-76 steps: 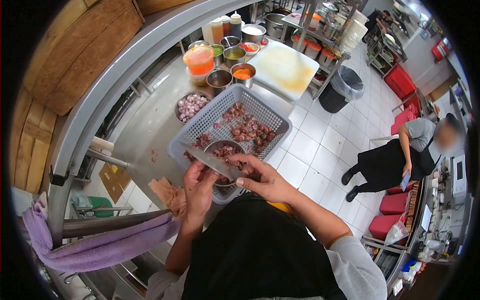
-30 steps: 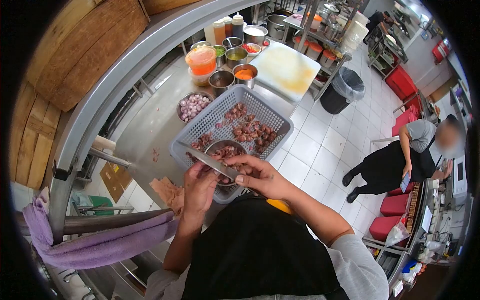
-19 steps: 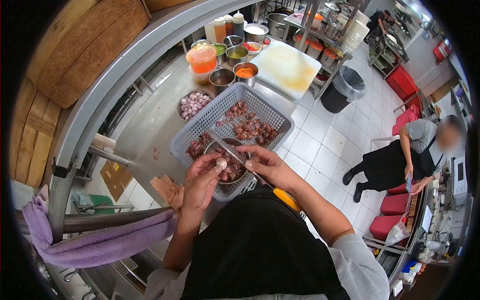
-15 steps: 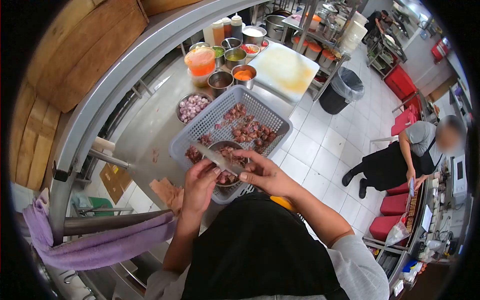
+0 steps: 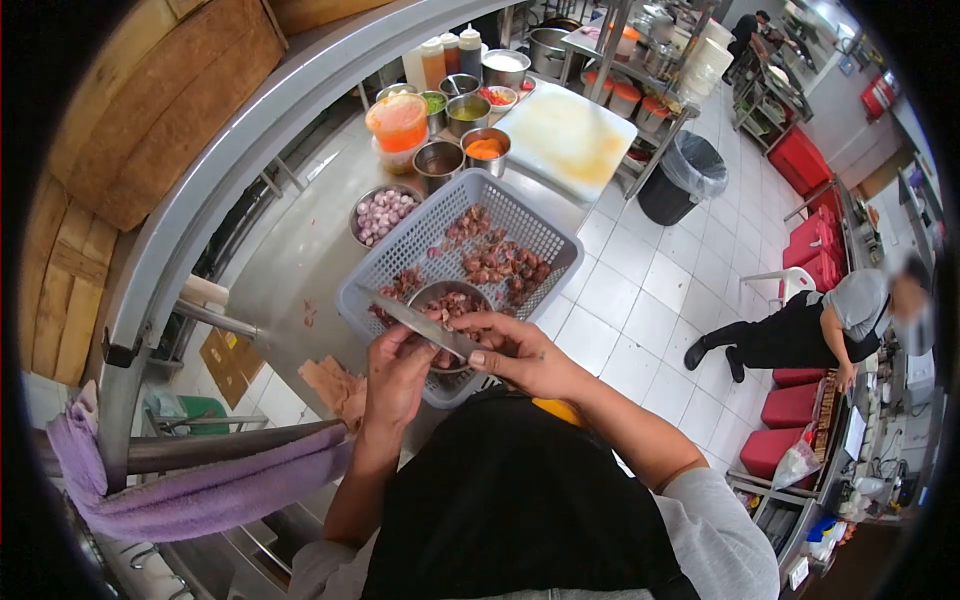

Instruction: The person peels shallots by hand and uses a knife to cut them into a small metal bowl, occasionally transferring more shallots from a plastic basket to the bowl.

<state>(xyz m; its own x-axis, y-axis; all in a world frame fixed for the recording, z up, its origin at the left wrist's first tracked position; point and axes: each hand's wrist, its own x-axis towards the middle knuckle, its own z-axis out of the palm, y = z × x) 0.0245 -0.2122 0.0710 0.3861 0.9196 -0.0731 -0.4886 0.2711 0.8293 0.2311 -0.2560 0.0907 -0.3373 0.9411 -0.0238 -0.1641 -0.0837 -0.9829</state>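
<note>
My right hand (image 5: 518, 350) is closed on a knife (image 5: 415, 320), its blade slanting up and left across my fingers. Something yellow (image 5: 557, 409) in line with the blade shows below that wrist. Close beside it, my left hand (image 5: 397, 372) has its fingers pinched together under the blade; what they hold is hidden. Beneath both hands, a metal bowl (image 5: 488, 294) of reddish-brown pieces, apparently shallots and skins, sits inside a grey perforated basket (image 5: 548, 283). More unpeeled shallots (image 5: 505, 262) lie loose in the basket. Peeled shallots (image 5: 386, 214) fill a metal bowl to its left.
Beyond the basket stand metal pots (image 5: 440, 165), an orange-filled tub (image 5: 397, 122), squeeze bottles (image 5: 470, 50) and a white cutting board (image 5: 568, 135). A purple towel (image 5: 200, 495) hangs at lower left. A lined bin (image 5: 683, 180) and another person (image 5: 800, 330) are to the right.
The blade has turned slightly, and its broad face shows more clearly. My hands stay almost in place. The person at right has leaned toward the counter, and a white chair shows behind them.
</note>
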